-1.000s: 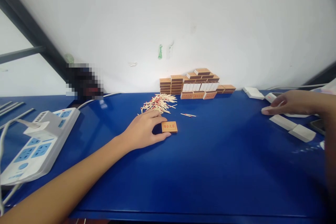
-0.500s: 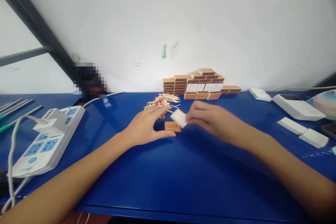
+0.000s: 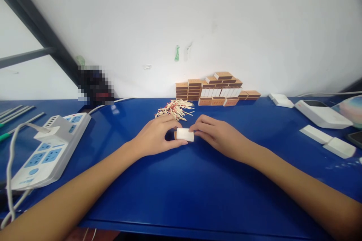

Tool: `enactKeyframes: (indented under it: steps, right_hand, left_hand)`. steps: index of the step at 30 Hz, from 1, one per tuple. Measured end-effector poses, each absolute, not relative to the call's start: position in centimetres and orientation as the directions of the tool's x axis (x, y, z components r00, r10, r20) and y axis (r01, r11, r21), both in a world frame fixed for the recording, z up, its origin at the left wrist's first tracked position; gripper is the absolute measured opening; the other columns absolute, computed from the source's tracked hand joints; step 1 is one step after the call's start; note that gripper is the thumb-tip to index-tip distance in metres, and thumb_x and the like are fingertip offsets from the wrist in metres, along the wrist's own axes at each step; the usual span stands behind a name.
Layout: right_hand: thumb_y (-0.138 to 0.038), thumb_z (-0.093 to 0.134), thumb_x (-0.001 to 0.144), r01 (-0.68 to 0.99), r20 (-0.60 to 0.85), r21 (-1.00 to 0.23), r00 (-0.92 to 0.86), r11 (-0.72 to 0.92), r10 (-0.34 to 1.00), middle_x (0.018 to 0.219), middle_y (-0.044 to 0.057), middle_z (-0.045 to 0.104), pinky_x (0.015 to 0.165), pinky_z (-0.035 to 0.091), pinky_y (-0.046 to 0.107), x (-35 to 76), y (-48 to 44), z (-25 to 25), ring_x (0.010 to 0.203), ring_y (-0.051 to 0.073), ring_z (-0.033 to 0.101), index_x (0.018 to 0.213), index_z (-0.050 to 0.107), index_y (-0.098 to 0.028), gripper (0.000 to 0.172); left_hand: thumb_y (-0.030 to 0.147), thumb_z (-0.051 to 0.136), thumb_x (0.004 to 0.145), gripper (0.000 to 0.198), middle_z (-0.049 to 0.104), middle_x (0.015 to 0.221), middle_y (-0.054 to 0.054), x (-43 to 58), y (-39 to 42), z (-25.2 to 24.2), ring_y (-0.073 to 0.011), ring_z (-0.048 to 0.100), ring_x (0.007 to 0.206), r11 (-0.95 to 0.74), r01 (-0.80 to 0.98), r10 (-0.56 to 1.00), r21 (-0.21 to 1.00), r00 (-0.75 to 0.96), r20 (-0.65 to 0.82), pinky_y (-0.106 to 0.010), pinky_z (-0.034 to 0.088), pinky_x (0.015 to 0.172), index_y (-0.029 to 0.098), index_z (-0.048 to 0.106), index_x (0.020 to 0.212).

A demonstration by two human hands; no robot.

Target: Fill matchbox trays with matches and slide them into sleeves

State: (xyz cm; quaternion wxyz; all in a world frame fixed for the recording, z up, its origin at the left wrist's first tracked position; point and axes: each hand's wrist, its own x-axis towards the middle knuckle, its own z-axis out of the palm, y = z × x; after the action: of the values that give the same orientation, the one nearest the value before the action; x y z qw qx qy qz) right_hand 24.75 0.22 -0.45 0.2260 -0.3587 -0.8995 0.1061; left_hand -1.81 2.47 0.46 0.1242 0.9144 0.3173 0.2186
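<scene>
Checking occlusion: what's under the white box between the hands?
Blue table shows around the white box, pinched by left hand and right hand. Anything beneath is covered.

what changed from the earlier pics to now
The right hand swung in from the far right of the blue table, took up a small white cardboard tray and now holds it against the small orange matchbox sleeve, which is mostly hidden behind it. The left hand stayed pinching that sleeve. The loose matchstick pile, stacked matchboxes and white power strip did not move.
</scene>
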Motion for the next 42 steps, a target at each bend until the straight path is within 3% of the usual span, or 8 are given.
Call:
enactKeyframes:
  steps: [6,9,13,21,28,35,42]
  right_hand:
    - [-0.032,0.048,0.103,0.748,0.411,-0.286,-0.469,0.598,0.782,0.100,0.009,0.070,0.075,0.049,0.037,27.6,1.5,0.0,0.084,0.022,0.064,0.105,0.069,-0.023,0.023]
    - [-0.042,0.058,0.097,0.827,0.313,-0.285,-0.398,0.485,0.862,0.092,0.007,0.070,0.067,0.047,0.035,29.6,2.5,0.0,0.075,0.021,0.062,0.098,0.070,-0.023,0.023]
    - [-0.058,0.065,0.091,0.833,0.183,-0.387,-0.351,0.395,0.918,0.085,0.005,0.068,0.061,0.045,0.033,30.1,3.0,-0.2,0.068,0.019,0.059,0.097,0.070,-0.023,0.036]
    - [-0.039,0.053,0.099,0.828,0.091,-0.429,-0.358,0.361,0.929,0.092,0.006,0.069,0.067,0.048,0.035,30.3,2.8,-1.0,0.077,0.021,0.063,0.090,0.067,-0.024,0.023]
    - [-0.038,0.053,0.102,0.769,0.321,-0.455,-0.329,0.449,0.888,0.090,0.006,0.067,0.067,0.046,0.034,27.7,0.8,0.6,0.076,0.020,0.060,0.092,0.062,-0.024,0.020]
    - [-0.026,0.050,0.103,0.717,0.252,-0.411,-0.503,0.562,0.826,0.096,0.006,0.065,0.070,0.049,0.035,23.0,-2.5,0.9,0.079,0.020,0.062,0.093,0.060,-0.023,0.014]
    - [-0.034,0.054,0.103,0.698,0.304,-0.489,-0.424,0.522,0.853,0.091,0.004,0.066,0.066,0.047,0.032,24.7,-1.2,0.7,0.073,0.017,0.058,0.093,0.062,-0.025,0.016]
  left_hand:
    - [0.055,0.070,0.092,0.036,0.071,0.103,-0.005,-2.0,2.6,0.9,-0.0224,0.064,0.097,-0.766,0.554,0.640,0.327,0.705,0.305,-0.038,0.051,0.084,0.022,0.071,0.107]
    - [0.056,0.071,0.091,0.037,0.070,0.100,-0.005,-2.2,2.7,0.8,-0.0225,0.064,0.095,-0.755,0.574,0.652,0.318,0.709,0.270,-0.038,0.051,0.081,0.022,0.072,0.105]
    - [0.055,0.071,0.091,0.037,0.071,0.101,-0.005,-2.2,2.6,0.7,-0.0225,0.065,0.095,-0.749,0.582,0.659,0.316,0.705,0.263,-0.038,0.051,0.082,0.021,0.073,0.106]
    - [0.056,0.071,0.091,0.039,0.070,0.102,-0.005,-1.8,2.2,0.5,-0.0224,0.065,0.094,-0.739,0.584,0.668,0.336,0.700,0.254,-0.036,0.050,0.078,0.022,0.072,0.107]
    - [0.053,0.073,0.090,0.034,0.068,0.096,-0.004,-1.0,1.4,0.0,-0.0211,0.064,0.089,-0.719,0.580,0.690,0.383,0.658,0.301,-0.035,0.051,0.075,0.021,0.072,0.102]
    - [0.047,0.076,0.089,0.032,0.066,0.096,-0.004,-0.3,1.0,-0.2,-0.0213,0.064,0.089,-0.732,0.564,0.677,0.381,0.662,0.321,-0.035,0.051,0.076,0.019,0.070,0.102]
    - [0.049,0.076,0.089,0.033,0.068,0.097,-0.005,-0.3,1.0,-0.3,-0.0220,0.065,0.091,-0.749,0.546,0.658,0.375,0.679,0.325,-0.036,0.052,0.079,0.020,0.071,0.105]
